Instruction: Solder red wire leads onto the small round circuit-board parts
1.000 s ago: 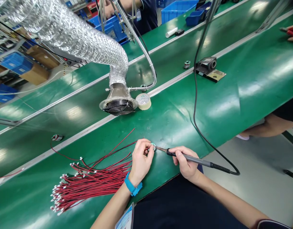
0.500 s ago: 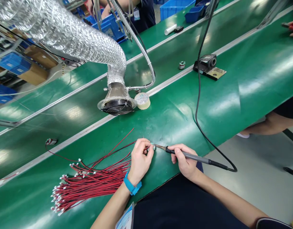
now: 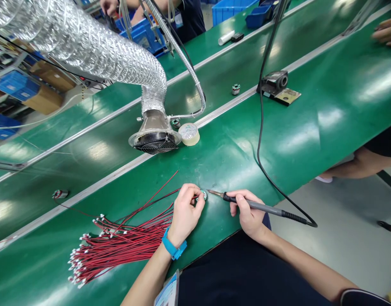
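Note:
My left hand [image 3: 186, 209], with a blue band at its wrist, is closed in a pinch. Its fingers hold a red wire [image 3: 196, 196] at a small round part with a green circuit board [image 3: 202, 196]; the fingers partly hide both. In my right hand [image 3: 248, 211] is a soldering iron [image 3: 258, 206], gripped like a pen. Its tip points left at the small part and stands slightly apart from it. A bundle of red and black wires with white connectors [image 3: 128, 242] lies left of my left hand.
A fume extractor [image 3: 155, 136] hangs ahead, beside a roll of tape [image 3: 189, 134]. The iron's cable [image 3: 261, 127] loops on the right. Small cylindrical parts, one at left [image 3: 60, 194] and one farther off [image 3: 236, 89], lie beyond the metal rail. An iron stand [image 3: 276, 85] sits at right.
The iron's tip has drawn back to the right, off the small part. Cylindrical parts beyond the rail have shifted left. At far right, another person's hand has moved and its red-handled tool is out of sight.

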A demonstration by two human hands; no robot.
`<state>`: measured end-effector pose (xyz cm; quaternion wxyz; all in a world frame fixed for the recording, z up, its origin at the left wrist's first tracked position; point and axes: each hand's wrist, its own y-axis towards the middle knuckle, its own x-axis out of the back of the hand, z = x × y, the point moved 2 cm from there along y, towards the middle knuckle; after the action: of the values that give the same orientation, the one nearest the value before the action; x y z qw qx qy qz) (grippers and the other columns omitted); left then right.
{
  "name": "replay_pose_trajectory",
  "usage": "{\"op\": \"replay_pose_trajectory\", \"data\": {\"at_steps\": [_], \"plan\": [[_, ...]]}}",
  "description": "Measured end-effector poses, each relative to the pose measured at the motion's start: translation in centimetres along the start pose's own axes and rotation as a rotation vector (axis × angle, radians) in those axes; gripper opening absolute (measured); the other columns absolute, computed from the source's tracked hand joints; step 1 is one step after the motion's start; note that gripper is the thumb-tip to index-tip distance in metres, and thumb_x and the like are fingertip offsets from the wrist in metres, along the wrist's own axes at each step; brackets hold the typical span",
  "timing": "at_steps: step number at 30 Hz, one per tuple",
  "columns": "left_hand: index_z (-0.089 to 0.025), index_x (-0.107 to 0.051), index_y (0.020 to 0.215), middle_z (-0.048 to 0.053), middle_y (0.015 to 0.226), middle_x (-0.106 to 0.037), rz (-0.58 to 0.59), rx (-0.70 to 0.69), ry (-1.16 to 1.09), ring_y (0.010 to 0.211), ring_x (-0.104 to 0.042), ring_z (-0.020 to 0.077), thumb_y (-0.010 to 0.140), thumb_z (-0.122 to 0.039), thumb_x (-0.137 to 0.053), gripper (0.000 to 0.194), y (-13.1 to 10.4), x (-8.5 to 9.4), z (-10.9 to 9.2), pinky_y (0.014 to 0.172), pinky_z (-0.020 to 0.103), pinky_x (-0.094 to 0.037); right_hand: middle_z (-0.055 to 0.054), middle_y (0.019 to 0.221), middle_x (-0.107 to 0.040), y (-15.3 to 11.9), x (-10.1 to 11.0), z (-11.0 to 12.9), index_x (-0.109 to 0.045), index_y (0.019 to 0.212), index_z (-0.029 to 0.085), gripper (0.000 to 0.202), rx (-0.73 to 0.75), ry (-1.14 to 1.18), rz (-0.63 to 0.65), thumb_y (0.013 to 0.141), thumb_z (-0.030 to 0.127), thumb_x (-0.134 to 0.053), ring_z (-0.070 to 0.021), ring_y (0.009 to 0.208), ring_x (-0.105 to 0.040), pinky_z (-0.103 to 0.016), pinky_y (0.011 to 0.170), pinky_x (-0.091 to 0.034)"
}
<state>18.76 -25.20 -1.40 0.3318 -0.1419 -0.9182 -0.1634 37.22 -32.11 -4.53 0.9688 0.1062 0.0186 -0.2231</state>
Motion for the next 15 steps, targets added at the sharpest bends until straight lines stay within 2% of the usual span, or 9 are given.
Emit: {"op": "replay_pose_trajectory", "data": {"at_steps": [7, 15], "plan": [[-0.019, -0.060, 0.084, 0.004, 0.098, -0.062, 0.050, 0.007, 0.011, 0.076, -0.056, 0.0130, 0.099, -0.020, -0.061, 0.016, 0.24, 0.22, 0.07, 0.066, 0.026, -0.044, 0.004, 0.054, -0.060, -0.07, -0.02, -0.23, -0.075, 0.096, 0.019, 0.029, 0.002, 0.015, -0.011, 0.106, 0.034, -0.053, -0.0106, 0.042, -0.057, -0.023, 0.045, -0.048], [-0.020, -0.060, 0.085, 0.004, 0.099, -0.062, 0.055, 0.009, -0.003, 0.078, -0.056, 0.0135, 0.099, -0.018, -0.060, 0.014, 0.14, 0.26, 0.04, 0.068, 0.027, -0.045, 0.004, 0.057, -0.061, 0.02, -0.14, -0.59, -0.074, 0.100, 0.019, 0.029, -0.020, 0.002, -0.022, 0.107, 0.037, -0.052, -0.0109, 0.046, -0.057, -0.024, 0.047, -0.049]]}}
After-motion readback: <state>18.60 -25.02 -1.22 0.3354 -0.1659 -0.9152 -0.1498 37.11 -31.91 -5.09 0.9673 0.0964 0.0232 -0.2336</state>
